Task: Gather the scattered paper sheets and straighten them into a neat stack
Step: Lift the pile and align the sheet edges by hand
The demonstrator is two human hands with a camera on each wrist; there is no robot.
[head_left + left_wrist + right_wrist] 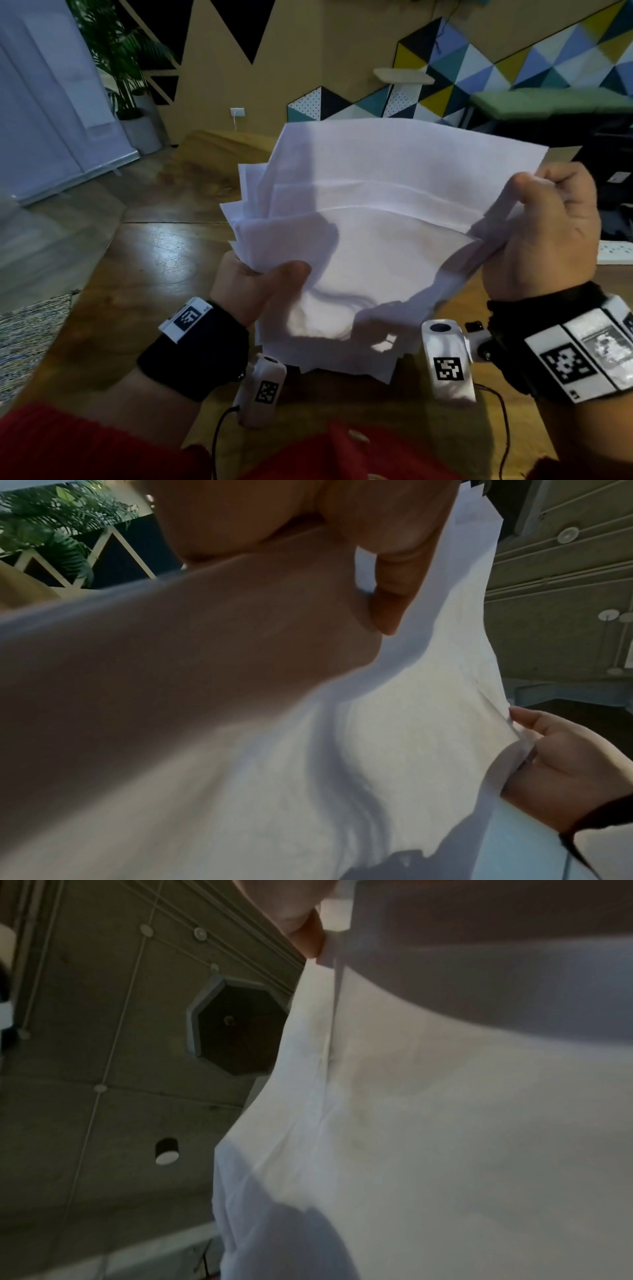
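The fingers of both hands are hidden behind the bundle of paper sheets [373, 219], whose lower edge sits on the wooden table [164, 253] at the centre of the head view, and both wrist views are mostly filled by blurred white paper. The bundle stands roughly upright with its long axis running left to right, thin and limp, sagging in the middle, its left edges fanned unevenly. The left hand [253, 291] grips the lower left corner under its thumb while the right hand [548, 233] pinches the crumpled right edge
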